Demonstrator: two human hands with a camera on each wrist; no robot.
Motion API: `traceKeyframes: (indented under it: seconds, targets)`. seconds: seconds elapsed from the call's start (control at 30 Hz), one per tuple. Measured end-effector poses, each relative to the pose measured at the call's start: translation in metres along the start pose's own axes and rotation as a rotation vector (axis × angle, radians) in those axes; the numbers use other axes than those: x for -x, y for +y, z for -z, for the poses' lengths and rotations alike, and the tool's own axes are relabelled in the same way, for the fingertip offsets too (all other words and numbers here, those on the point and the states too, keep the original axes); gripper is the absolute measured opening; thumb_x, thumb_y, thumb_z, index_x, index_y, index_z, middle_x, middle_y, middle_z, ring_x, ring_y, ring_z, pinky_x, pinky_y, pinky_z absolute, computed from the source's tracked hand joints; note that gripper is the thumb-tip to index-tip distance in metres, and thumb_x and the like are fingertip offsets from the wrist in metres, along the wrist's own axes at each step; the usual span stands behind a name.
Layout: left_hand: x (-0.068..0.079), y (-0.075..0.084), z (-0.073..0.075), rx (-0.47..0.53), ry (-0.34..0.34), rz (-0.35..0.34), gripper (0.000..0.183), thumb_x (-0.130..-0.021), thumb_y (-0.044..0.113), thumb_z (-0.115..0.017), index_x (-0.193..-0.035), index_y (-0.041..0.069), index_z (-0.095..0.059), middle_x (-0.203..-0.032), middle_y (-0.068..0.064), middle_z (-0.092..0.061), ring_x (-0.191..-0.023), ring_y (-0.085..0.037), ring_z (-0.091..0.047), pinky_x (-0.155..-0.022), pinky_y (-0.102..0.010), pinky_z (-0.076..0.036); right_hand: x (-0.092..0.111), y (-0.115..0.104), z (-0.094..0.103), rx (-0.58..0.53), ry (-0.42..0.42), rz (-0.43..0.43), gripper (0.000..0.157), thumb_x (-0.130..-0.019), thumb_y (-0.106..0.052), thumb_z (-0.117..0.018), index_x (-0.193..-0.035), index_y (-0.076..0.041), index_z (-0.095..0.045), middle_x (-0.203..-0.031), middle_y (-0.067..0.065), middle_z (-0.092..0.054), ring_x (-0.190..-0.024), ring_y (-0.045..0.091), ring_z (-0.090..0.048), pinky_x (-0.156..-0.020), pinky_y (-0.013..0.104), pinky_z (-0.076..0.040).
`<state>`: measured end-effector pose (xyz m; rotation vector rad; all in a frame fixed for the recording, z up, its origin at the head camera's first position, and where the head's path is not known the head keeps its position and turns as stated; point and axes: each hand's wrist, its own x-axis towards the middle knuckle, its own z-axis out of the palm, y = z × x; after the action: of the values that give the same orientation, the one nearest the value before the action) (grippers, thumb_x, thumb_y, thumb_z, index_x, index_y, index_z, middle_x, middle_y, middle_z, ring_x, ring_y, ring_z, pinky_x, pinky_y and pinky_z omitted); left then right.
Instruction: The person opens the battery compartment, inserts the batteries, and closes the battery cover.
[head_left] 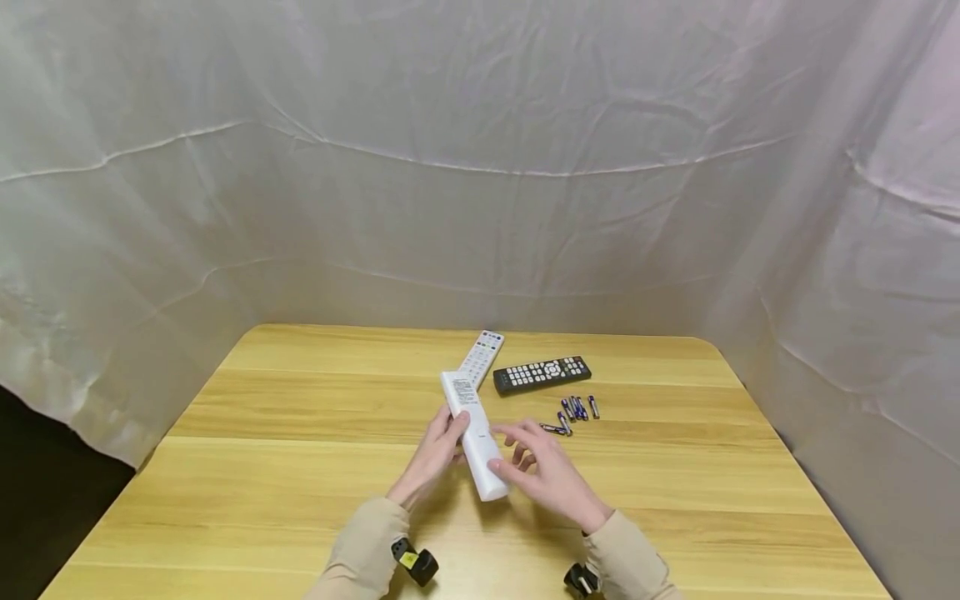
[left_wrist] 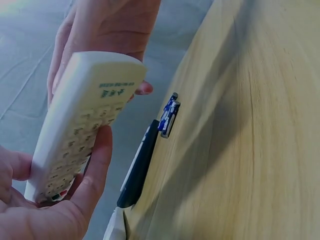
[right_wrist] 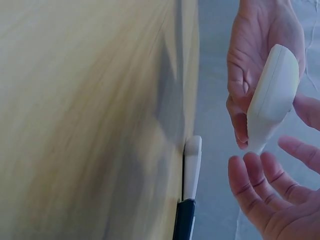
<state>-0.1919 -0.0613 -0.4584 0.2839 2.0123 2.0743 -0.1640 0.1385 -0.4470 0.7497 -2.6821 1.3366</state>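
A white remote control point(head_left: 477, 450) is raised over the table, its back with printed text turned up and its far end overlapping another remote in the head view. My left hand point(head_left: 433, 450) grips it from the left, thumb on the back. In the left wrist view the keypad side of this white remote point(left_wrist: 75, 135) shows, with a finger against the buttons. My right hand point(head_left: 551, 477) is at the near end, thumb tip at the back surface. Loosely bent, spread fingers of that right hand point(right_wrist: 285, 205) appear beside the remote in the right wrist view.
A second white remote point(head_left: 486, 346) lies buttons up beyond the held one. To its right is a black remote point(head_left: 542, 375). Several small blue-and-silver batteries point(head_left: 575, 408) lie loose nearer me. The wooden table point(head_left: 262, 467) has grey fabric point(head_left: 480, 208) hanging behind it.
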Motion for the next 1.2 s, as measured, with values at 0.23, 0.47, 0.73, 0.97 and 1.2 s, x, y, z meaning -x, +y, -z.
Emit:
traceKeyframes:
  seconds: [0.23, 0.47, 0.73, 0.97, 1.2]
  targets:
    - [-0.0009, -0.0016, -0.0009, 0.049, -0.002, 0.017, 0.058, -0.109, 0.02, -0.036, -0.158, -0.003, -0.014, -0.148, -0.035, -0.043, -0.118, -0.036, -0.062, -0.087, -0.042, -0.063, -0.0004, 0.0013, -0.0012, 0.072, 0.006, 0.027, 0.048, -0.092, -0.025, -0.073, -0.135, -0.008, -0.061, -0.107, 0.008, -0.061, -0.08, 0.008, -0.055, -0.064, 0.016, -0.053]
    - [0.0, -0.0043, -0.0033, 0.065, -0.01, 0.023, 0.057, -0.109, 0.018, -0.036, -0.157, -0.001, -0.014, -0.151, -0.034, -0.039, -0.121, -0.037, -0.059, -0.09, -0.045, -0.063, -0.0004, 0.0045, -0.005, 0.128, -0.006, 0.063, 0.046, -0.092, -0.024, -0.072, -0.133, -0.006, -0.062, -0.109, 0.006, -0.06, -0.079, 0.005, -0.055, -0.064, 0.015, -0.052]
    - [0.0008, -0.006, -0.0047, 0.089, -0.016, 0.02, 0.054, -0.109, 0.016, -0.036, -0.156, -0.001, -0.015, -0.153, -0.034, -0.035, -0.126, -0.044, -0.056, -0.092, -0.047, -0.062, 0.0007, 0.0059, -0.0073, 0.154, -0.009, 0.077, 0.045, -0.092, -0.024, -0.072, -0.133, -0.007, -0.063, -0.113, 0.006, -0.059, -0.078, 0.002, -0.053, -0.064, 0.014, -0.053]
    - [0.0006, -0.0067, -0.0046, 0.113, -0.02, 0.008, 0.053, -0.109, 0.014, -0.036, -0.155, -0.002, -0.016, -0.154, -0.034, -0.034, -0.13, -0.049, -0.052, -0.096, -0.048, -0.061, -0.0002, 0.004, -0.0078, 0.153, -0.02, 0.06, 0.045, -0.09, -0.021, -0.074, -0.132, -0.006, -0.062, -0.111, 0.006, -0.059, -0.076, -0.001, -0.051, -0.063, 0.013, -0.052]
    - [0.0002, -0.0083, -0.005, 0.118, -0.005, -0.012, 0.051, -0.108, 0.013, -0.038, -0.153, -0.003, -0.021, -0.151, -0.035, -0.038, -0.127, -0.046, -0.056, -0.095, -0.048, -0.061, -0.0022, 0.003, -0.0089, 0.168, -0.018, 0.049, 0.043, -0.087, -0.017, -0.077, -0.126, -0.007, -0.063, -0.103, 0.003, -0.058, -0.074, 0.002, -0.052, -0.059, 0.014, -0.051]
